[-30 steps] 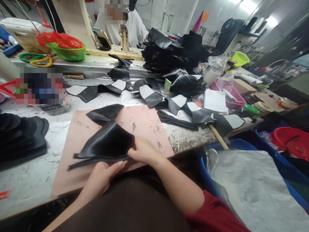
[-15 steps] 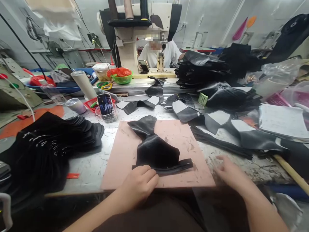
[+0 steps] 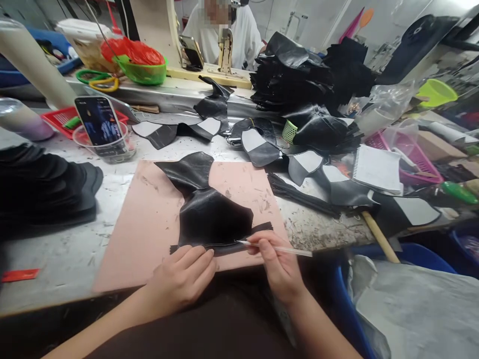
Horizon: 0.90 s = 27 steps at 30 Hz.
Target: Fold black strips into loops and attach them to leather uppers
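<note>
A black leather piece (image 3: 215,217) lies on a pink board (image 3: 125,239), its upper part narrowing and flaring again. Along its lower edge runs a black zipper (image 3: 264,227). My left hand (image 3: 185,274) presses the zipper's left part down with fingers together and curled over it. In my right hand (image 3: 279,262) is a thin translucent pen (image 3: 294,251), like a refill, pinched between thumb and fingers. Its pale tip points left, at the zipper near the leather's lower edge; whether it touches cannot be made out.
Stacked black pieces (image 3: 45,184) lie at left, near a phone (image 3: 99,122) in a clear cup. More leather pieces (image 3: 258,147) and a bundle of black strips (image 3: 303,195) lie right of the board. A wooden handle (image 3: 379,237) juts over the edge. A person (image 3: 239,35) sits opposite.
My right hand, empty before at the board's right, has come left to the zipper and now holds the pen. The left hand stays on the zipper. The view has shifted closer and rightward.
</note>
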### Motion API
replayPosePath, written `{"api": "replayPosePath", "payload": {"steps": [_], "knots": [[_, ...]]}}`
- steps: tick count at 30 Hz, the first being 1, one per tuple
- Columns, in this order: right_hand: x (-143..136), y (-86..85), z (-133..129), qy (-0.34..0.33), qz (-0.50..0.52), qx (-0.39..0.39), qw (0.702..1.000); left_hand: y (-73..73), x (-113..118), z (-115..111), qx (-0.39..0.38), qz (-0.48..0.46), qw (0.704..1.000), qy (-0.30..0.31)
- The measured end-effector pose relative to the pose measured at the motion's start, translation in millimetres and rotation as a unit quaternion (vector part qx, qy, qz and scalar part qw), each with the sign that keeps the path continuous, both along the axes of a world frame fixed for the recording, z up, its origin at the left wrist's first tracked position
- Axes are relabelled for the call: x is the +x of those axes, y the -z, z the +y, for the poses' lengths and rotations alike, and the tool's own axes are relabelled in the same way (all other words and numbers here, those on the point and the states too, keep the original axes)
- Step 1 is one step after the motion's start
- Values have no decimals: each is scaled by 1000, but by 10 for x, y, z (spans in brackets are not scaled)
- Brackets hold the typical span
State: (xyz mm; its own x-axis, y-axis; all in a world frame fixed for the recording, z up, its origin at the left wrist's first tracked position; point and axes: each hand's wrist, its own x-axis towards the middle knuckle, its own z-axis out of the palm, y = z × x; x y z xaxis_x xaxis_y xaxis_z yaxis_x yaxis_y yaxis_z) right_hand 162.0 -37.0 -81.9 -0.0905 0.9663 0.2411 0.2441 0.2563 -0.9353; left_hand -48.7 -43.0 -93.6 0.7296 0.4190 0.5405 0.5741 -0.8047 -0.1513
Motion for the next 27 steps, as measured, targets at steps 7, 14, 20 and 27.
{"api": "replayPosePath", "payload": {"steps": [7,14,20,27], "knots": [[-49,133,94,-2,-203,112,973,54,91,73,-4,49,999,-13],[-42,238,85,-14,-222,123,967,192,262,52,-22,27,999,-18],[-31,228,86,-28,-220,124,967,183,351,53,-3,51,997,-50],[-44,248,106,-42,-222,146,963,71,359,103,15,71,996,-44]]}}
